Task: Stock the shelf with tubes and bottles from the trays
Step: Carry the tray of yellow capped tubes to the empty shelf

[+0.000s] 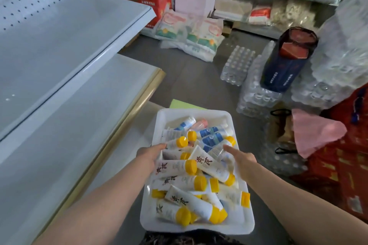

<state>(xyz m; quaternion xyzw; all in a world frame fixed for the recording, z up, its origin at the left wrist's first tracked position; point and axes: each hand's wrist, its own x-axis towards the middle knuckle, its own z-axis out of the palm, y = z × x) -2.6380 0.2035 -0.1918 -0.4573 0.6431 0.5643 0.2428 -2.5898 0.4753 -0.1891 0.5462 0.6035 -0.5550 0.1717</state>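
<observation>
A white foam tray (199, 112) sits low in front of me, heaped with white tubes with yellow caps (177, 166). Several blue-and-white tubes (211, 131) and a pink one (200, 123) lie at its far end. My left hand (151, 154) lies across the tray's left rim, its fingers stretched toward a yellow-capped tube. My right hand (242, 157) reaches in from the right, and its extended fingers touch a pale tube (218, 150). Neither hand holds anything. The white shelf (65, 32) on my left stands bare, with a lower shelf board (83, 117) under it.
Shrink-wrapped packs of water bottles (237, 65) crowd the floor ahead on the right, with a dark blue box (284, 65) on top. Rice sacks (191, 32) lie by a far shelf of bagged goods. A pink cloth (316, 133) and red cartons are at the right.
</observation>
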